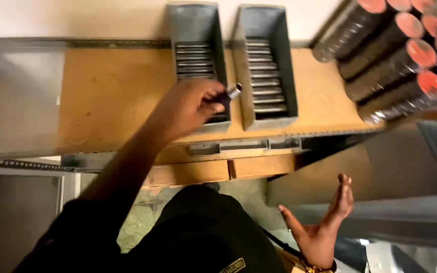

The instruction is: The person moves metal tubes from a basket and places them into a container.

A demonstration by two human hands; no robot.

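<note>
My left hand [188,108] reaches forward over the wooden bench [112,91] and is shut on a small dark cylinder with a silver tip [230,94]. It hovers over the near end of the left grey metal tray [197,30], which holds a row of similar cylinders. A second grey tray [279,40] stands just right of it, also filled with several cylinders. My right hand [324,222] hangs low at the lower right, palm up, fingers spread, holding nothing.
Long dark tubes with red caps [395,55] are stacked at the upper right, over the bench's right end. Small wooden drawers [218,169] sit under the bench front. A clear plastic sheet [11,96] lies at the left.
</note>
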